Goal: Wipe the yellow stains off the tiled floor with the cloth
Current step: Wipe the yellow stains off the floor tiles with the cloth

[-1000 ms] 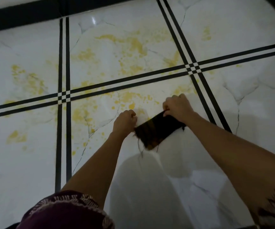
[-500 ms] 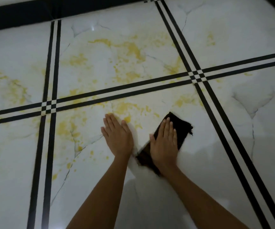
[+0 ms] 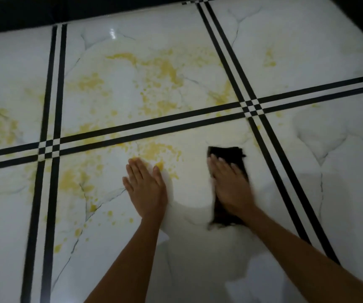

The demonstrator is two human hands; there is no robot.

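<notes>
Right hand (image 3: 230, 184) flat on dark cloth (image 3: 228, 155); left hand (image 3: 146, 186) flat on stained floor (image 3: 198, 189).

floor (image 3: 307, 68): flat tile, nothing raised is seen on it | 12 o'clock: open as far as the dark wall base (image 3: 88, 12) | 9 o'clock of cloth (image 3: 228, 154): blocked by left hand (image 3: 146, 186) laid flat | 3 o'clock of right hand (image 3: 230, 184): open tile | 6 o'clock: taken up by both forearms

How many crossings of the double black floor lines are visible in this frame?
2. One crossing of the double black lines lies at the left, beyond the flat left hand; the other lies upper right, beyond the dark cloth under the right hand. Others may lie outside the frame.
</notes>
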